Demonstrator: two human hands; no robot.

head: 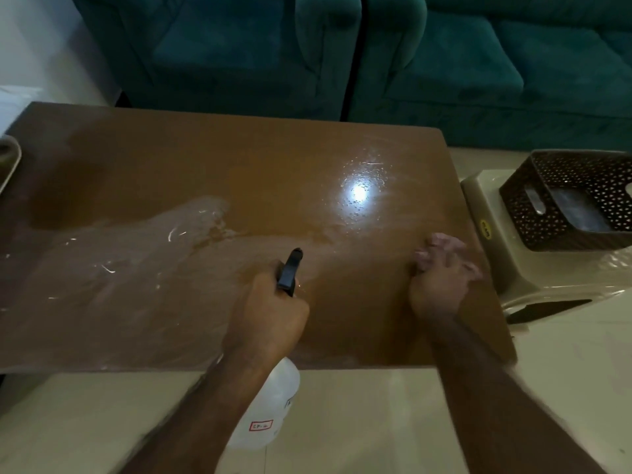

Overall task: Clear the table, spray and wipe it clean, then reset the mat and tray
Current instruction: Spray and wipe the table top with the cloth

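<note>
Nothing reads clearly: spray bottle label (261, 425) and stool sticker (486, 228) (yellow oval) are too blurred.

I count one brown table (239, 159) on my feed. Two hands are in view: one left hand (266, 319) and one right hand (437, 289). There is one spray bottle (270, 405) and one pinkish cloth (441, 244). I see one tray (8, 162), only partly in frame, one beige stool (485, 200) and one dark perforated basket (519, 213). Teal sofas number two: a left sofa (222, 46) and a right sofa (496, 63).
</note>
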